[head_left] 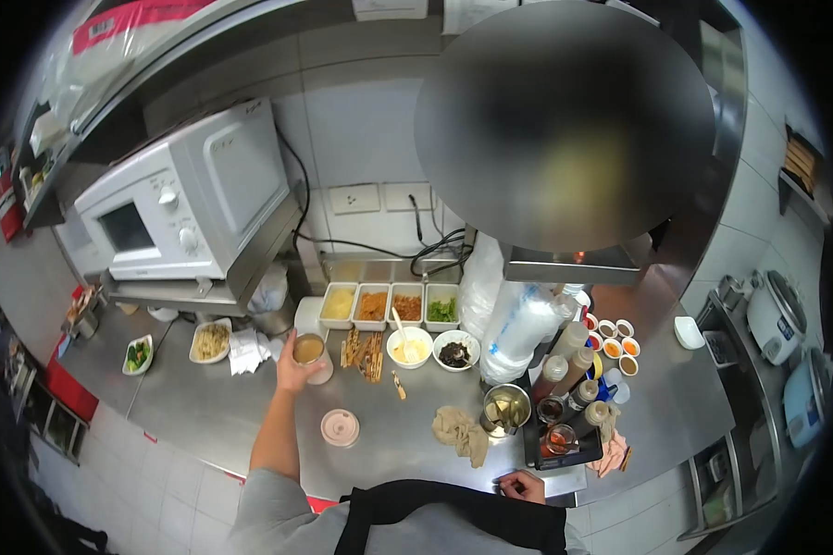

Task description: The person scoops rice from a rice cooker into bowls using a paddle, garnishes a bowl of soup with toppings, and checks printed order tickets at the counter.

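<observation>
My left hand is wrapped round the side of a clear container with tan contents, at the left-middle of the counter. A round pinkish lid or cup lies on the steel just below it. Near the counter's front edge, my right hand rests with its fingers curled; a small dark item shows at the fingertips but is too small to name. Above that hand are a metal pot and a crumpled beige cloth.
Behind stand food trays, a white bowl and a bowl of dark food. A bottle crate sits right, near sauce cups. The microwave overhangs the left side. Two food dishes stand left.
</observation>
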The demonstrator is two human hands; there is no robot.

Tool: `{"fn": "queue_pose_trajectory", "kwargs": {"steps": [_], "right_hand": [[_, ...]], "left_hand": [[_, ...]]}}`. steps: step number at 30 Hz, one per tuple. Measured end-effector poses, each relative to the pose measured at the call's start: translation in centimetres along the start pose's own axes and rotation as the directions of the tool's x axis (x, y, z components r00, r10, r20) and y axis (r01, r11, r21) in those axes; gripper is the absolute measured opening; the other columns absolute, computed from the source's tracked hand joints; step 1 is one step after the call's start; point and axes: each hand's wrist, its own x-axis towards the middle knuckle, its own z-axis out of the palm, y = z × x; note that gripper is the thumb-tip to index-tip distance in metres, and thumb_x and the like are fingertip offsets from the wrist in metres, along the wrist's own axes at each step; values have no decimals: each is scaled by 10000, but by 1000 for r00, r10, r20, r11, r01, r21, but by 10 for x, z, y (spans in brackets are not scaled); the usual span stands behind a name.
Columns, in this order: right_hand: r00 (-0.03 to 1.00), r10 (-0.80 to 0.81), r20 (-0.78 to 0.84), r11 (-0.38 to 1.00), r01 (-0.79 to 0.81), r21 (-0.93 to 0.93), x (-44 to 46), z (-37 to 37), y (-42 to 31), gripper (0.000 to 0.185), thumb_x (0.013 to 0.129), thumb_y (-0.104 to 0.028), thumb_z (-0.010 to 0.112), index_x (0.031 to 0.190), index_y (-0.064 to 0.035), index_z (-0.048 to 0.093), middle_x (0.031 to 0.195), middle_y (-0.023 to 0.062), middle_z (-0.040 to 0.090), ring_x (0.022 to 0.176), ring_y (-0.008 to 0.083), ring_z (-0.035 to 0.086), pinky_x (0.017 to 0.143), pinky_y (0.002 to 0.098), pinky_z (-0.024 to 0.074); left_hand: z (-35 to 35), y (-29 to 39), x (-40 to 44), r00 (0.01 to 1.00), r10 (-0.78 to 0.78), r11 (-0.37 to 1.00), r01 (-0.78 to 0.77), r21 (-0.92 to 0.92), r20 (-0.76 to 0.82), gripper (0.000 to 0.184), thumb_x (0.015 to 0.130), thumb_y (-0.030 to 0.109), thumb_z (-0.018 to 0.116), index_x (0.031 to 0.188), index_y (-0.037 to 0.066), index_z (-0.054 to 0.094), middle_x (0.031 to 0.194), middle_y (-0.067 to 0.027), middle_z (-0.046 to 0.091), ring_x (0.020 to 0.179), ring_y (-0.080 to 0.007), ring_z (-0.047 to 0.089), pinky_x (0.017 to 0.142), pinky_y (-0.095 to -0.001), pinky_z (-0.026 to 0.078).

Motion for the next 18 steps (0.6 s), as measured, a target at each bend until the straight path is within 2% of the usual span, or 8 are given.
{"fn": "queue_pose_trajectory", "kwargs": {"steps": [6,7,10,12,14,15,16,18], "right_hand": [[1000,-26,-9,999,25,-42,-1,0,4,76,776,-82,674,830,-29,679,714,58,623,556,96,557,531,233,450],[999,-49,-13,997,49,-55,1,0,11,80,776,-95,674,826,-33,679,709,59,620,553,101,557,530,238,450],[993,-119,2,987,118,-112,-3,-4,10,126,786,-165,672,851,-58,666,694,69,595,584,152,583,537,276,463],[989,-145,-36,980,138,-144,-5,-1,11,150,799,-209,671,852,-70,654,708,79,591,596,196,588,546,309,471],[984,-160,-77,973,144,-182,-6,1,13,153,790,-193,658,859,-58,634,747,88,579,627,220,585,573,326,473],[958,-249,-142,962,228,-153,-7,2,10,147,810,-190,643,853,-51,617,706,71,535,612,202,555,562,328,446],[955,-254,-150,959,229,-169,-9,3,6,140,811,-175,633,874,-51,615,707,76,533,620,204,556,574,333,449],[950,-242,-196,966,217,-140,-11,8,10,112,801,-143,628,862,-50,614,719,72,545,616,199,552,569,323,445]], "left_hand": [[5,27,-7,991,-122,992,119,-49,-51,1053,457,123,886,1363,10,361,1244,-168,535,1127,-254,535,972,-345,424],[5,16,-6,995,-81,996,82,24,-58,1053,469,133,887,1368,12,352,1272,-169,517,1158,-261,514,995,-350,404],[9,-26,-5,1000,12,998,-13,-64,-8,1028,514,184,883,1374,24,342,1356,-163,446,1242,-270,436,1064,-358,321],[5,-24,-4,994,-75,997,74,17,75,1035,554,178,857,1408,31,289,1378,-154,421,1239,-277,433,1061,-365,322],[12,-51,1,994,103,993,-100,-65,31,965,592,64,797,1411,42,288,1349,-158,434,1179,-282,476,986,-377,409],[14,-69,10,990,137,990,-135,-45,42,986,607,13,792,1432,93,259,1369,-161,415,1185,-278,465,989,-412,420],[19,-63,11,993,-64,961,88,-262,100,859,666,2,711,1414,83,296,1385,-145,380,1177,-291,462,968,-399,425],[16,-30,-4,952,290,956,-285,65,-100,556,755,264,760,1141,-31,491,939,-183,605,801,-273,603,651,-400,532]]}}
